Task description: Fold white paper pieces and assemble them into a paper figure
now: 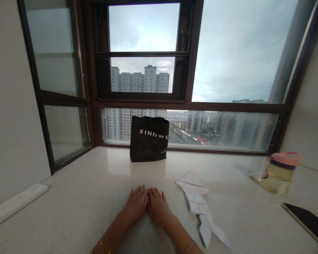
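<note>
Palms down and spread flat, the left hand and right hand touch side by side on the pale counter, holding nothing, with bare surface left and ahead. Folded white papers lie just right of the right hand, apart from it. Farther right a dark phone nears the edge, a pink-lidded bottle holds yellowish liquid, and by the window a black bag reads "XINGWE", its contents hidden
</note>
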{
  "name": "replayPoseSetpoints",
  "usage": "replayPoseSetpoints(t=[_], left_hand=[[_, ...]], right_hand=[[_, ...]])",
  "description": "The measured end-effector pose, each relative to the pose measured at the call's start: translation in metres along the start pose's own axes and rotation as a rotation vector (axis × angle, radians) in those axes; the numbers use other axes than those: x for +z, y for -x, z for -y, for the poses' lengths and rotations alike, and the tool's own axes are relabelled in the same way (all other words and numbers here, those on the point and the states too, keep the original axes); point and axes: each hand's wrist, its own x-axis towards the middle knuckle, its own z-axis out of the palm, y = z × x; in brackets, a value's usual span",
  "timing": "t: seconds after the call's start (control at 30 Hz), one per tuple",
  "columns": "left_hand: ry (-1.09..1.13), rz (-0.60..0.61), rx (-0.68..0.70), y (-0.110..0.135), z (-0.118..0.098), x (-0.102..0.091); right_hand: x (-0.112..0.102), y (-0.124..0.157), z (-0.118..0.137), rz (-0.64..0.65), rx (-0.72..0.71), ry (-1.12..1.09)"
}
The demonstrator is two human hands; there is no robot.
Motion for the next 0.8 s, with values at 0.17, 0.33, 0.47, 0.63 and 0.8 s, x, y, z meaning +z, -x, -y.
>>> replayPoseSetpoints(t=[0.17, 0.33, 0.47, 0.63, 0.8], left_hand=[[0.003, 0.0, 0.001, 0.001, -0.0009, -0.001], [0.008, -0.004, 0.002, 0.0007, -0.0002, -0.0003], [0.009, -0.003, 0.0, 0.0008, -0.0007, -0.0005], [-0.002, -0.002, 0.005, 0.0016, -0.0018, -0.0017], [-0.001, -0.003, -0.003, 0.001, -0.001, -0.0009]], right_hand=[[-0.0008, 0.0008, 0.0005, 0.004, -0.006, 0.01], [-0.0014, 0.0004, 0.0008, 0.011, 0.005, 0.0], [-0.0016, 0.0003, 0.0009, 0.012, 0.008, 0.007], [-0.0023, 0.0006, 0.0012, 0.02, 0.003, 0.027], [-0.0009, 0.0005, 0.0007, 0.011, 0.007, 0.014]])
